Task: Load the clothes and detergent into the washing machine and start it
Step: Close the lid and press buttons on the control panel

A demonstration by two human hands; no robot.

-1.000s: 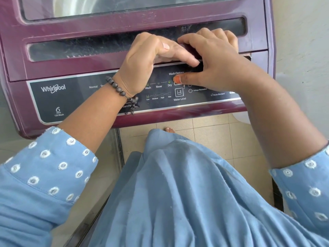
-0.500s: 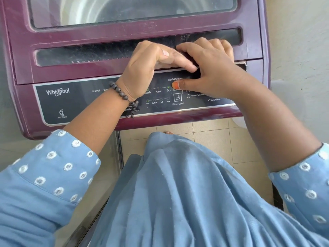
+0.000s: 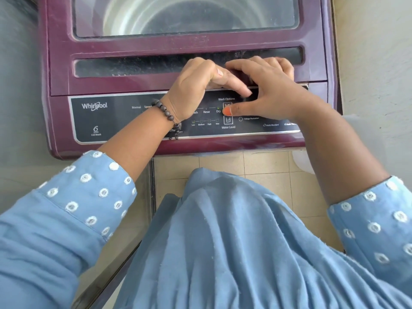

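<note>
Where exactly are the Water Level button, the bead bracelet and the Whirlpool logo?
Water Level button (image 3: 227, 120): head view, on the square icon above its label.
Bead bracelet (image 3: 166, 112): head view, on beads across the left wrist.
Whirlpool logo (image 3: 94, 106): head view, mid-word on the panel.

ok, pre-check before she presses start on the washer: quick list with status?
1. Lid down: ok, it lies flat, with the drum showing through its window.
2. Clothes inside: cannot tell, only bare drum wall shows through the glass.
3. Detergent in: cannot tell, none in view.
4. Panel powered: ok, a small green light shows above Dry.
5. Start button free: not ok, the left hand and its wrist cover that label.
6. Right hand placing: ok, thumb tip lies on the Wash Options button, fingers curled on the lid edge.
</note>
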